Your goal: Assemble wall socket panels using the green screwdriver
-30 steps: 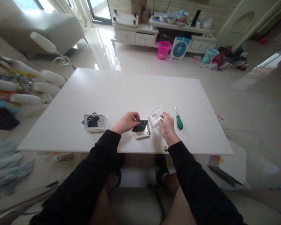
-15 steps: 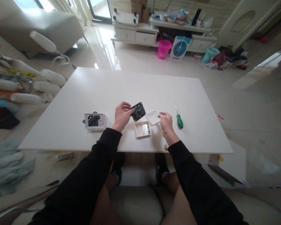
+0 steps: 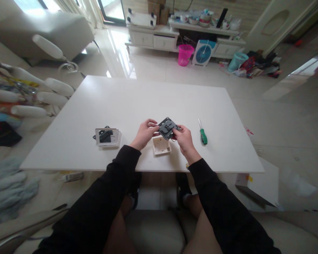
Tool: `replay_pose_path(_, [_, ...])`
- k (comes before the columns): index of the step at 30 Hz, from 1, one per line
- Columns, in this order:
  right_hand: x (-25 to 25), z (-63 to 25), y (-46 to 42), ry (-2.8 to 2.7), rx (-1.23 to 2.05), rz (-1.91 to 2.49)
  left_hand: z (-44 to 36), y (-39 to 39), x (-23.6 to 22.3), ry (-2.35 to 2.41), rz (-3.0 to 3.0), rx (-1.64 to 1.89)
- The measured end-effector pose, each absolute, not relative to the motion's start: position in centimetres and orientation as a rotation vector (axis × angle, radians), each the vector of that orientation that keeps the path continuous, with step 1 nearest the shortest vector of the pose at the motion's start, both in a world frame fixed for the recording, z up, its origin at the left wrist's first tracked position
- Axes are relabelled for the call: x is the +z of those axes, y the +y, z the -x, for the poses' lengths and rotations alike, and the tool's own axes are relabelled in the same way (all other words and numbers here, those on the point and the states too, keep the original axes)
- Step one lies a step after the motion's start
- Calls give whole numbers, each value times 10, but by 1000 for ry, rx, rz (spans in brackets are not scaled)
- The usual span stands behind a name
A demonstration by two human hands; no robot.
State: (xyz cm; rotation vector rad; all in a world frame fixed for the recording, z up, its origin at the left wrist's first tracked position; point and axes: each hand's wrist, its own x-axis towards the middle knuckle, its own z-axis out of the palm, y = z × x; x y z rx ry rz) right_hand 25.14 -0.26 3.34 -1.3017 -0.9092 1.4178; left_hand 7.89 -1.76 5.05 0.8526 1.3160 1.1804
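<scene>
Two grips, left hand and right hand, are clamping one black plate mid-frame; lower, a white box is resting on the bench.

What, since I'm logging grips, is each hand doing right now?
Left hand: closed, holding the black plate by its left side.
Right hand: closed, holding the same plate by its right side.

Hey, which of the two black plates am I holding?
The black plate between your left hand and right hand; the other plate lies farther left, showing through a white frame.
</scene>
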Motion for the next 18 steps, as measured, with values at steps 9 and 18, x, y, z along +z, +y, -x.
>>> replay_pose_path(9, [7,-286,9,-622,1205,1575,-69,-24,27,1671,-1760,576])
replay_pose_path(18, [-19,-292,7,-537,1273,1702,-71,-26,2,1760,-1818,195])
